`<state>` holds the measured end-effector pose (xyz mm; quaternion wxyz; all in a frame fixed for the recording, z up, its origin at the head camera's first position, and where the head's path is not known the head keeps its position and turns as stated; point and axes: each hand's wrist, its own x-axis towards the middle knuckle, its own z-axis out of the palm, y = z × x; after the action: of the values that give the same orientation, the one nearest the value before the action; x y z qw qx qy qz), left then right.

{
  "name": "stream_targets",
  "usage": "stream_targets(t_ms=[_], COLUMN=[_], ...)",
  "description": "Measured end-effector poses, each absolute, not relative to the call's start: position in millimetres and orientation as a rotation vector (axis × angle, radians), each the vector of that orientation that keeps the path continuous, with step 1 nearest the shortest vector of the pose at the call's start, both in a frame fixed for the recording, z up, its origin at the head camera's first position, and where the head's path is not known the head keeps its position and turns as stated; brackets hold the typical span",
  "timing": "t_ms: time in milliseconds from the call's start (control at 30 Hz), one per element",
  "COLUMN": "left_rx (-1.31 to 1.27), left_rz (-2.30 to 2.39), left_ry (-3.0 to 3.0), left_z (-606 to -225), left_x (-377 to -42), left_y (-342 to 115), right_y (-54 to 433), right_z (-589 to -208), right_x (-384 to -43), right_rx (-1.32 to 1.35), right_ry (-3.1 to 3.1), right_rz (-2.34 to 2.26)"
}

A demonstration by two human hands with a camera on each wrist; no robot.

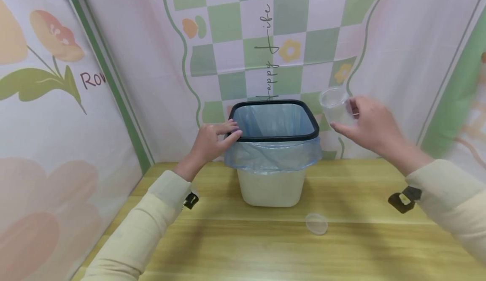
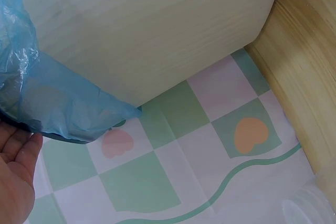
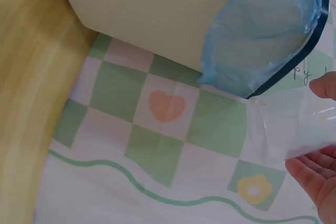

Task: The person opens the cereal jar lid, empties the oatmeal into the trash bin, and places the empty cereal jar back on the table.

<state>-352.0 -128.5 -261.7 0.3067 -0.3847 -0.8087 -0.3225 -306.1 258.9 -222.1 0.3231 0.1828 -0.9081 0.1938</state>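
A cream-white trash bin [image 1: 271, 190] stands upright on the table, lined with a blue plastic bag [image 1: 273, 156] folded over its sides under a black rim [image 1: 279, 139]. My left hand [image 1: 216, 138] grips the rim at its left corner, fingers and thumb on it, as the left wrist view also shows. To the right of the bin and above the table, my right hand [image 1: 373, 122] holds a clear plastic cup [image 1: 335, 108] between thumb and fingers, its mouth up. In the right wrist view the cup [image 3: 278, 124] looks see-through, with no contents visible. A clear round lid [image 1: 317, 223] lies on the table in front of the bin.
The wood-grain table [image 1: 243, 251] ends at a printed curtain [image 1: 262, 53] just behind the bin. Another curtain [image 1: 57, 125] closes the left side. A clear plastic object [image 2: 308, 207] shows partly in the left wrist view's lower right corner.
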Motion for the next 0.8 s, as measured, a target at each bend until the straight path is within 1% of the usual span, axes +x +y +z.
stream_targets(t_ms=[800], left_rx=[-1.023], left_rz=[-0.840], left_ry=[-2.124], left_z=[-262.4], left_x=[-351.5], left_y=[-127.8], right_y=[273.4], right_z=[-298.8], right_x=[-299.0], right_rx=[0.369], right_ry=[-2.482], right_rz=[0.819])
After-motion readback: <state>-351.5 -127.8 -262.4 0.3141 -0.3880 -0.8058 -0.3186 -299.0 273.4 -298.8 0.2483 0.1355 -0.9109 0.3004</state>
